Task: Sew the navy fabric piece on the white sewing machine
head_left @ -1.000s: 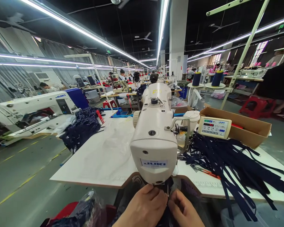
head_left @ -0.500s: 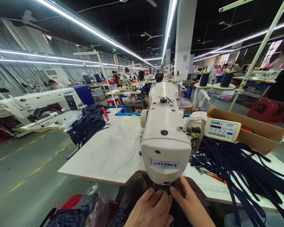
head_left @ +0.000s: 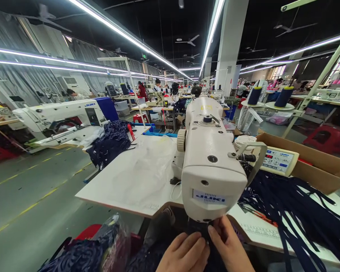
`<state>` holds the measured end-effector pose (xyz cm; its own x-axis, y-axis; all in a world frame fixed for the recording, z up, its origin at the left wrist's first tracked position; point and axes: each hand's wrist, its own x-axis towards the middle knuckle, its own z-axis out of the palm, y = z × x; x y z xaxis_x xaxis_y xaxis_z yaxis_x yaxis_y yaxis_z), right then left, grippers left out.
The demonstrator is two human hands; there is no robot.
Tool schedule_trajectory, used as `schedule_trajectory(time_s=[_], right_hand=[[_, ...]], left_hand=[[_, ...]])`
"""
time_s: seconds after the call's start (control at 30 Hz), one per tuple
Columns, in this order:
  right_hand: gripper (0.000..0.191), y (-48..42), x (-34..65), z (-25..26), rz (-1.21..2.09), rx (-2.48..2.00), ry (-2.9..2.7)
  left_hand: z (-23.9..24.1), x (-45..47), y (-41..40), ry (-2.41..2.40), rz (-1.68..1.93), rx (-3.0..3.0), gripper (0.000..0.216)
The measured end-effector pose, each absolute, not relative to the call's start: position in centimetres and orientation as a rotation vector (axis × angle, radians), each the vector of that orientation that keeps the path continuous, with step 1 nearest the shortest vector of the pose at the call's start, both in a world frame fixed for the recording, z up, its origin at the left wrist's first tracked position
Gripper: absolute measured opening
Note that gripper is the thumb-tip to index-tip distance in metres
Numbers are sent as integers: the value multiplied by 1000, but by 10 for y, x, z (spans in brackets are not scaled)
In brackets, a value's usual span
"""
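A white Juki sewing machine [head_left: 209, 158] stands on a white table [head_left: 136, 181], its head end facing me. Directly below the head, my left hand [head_left: 184, 254] and my right hand [head_left: 229, 247] press together on dark navy fabric [head_left: 200, 229] at the needle area. Both hands pinch the cloth, thumbs nearly touching. The needle itself is hidden behind the machine head and my fingers.
A heap of navy strips [head_left: 294, 204] lies right of the machine, by a control panel [head_left: 280, 160] and a cardboard box [head_left: 323, 166]. Another navy pile [head_left: 110, 141] and a second machine [head_left: 59, 119] sit left. A bag of fabric [head_left: 102, 249] is beside my left knee. Other people work far back.
The view has shifted left and down, so the machine sits further right. My hands have stayed on the fabric under the head, the right hand reaching slightly further up.
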<state>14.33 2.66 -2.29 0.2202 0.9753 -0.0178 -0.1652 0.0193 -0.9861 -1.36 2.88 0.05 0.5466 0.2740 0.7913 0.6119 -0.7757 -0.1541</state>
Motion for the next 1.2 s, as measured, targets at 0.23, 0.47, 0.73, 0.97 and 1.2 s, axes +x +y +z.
schedule_trajectory(time_s=[0.23,0.47,0.73,0.97,1.2], right_hand=[[57,29,152,-34,1211,-1218,-1004],[56,30,158,-41,1280,-1190,-1066],[55,31,160,-48,1271,-1240,-1038],[52,30,155,-42,1212,-1280,-908],[47,34,156,-33,1223,-1210,-960]], left_hand=[[6,-11,26,-741,-1128,-2376,38],[14,-10,25,-841,-984,-2373,37],[9,-13,21,-860,-1036,-2344,31],[4,-13,14,-993,-1040,-2417,20],[-8,-11,28,-860,-1178,-2307,31]])
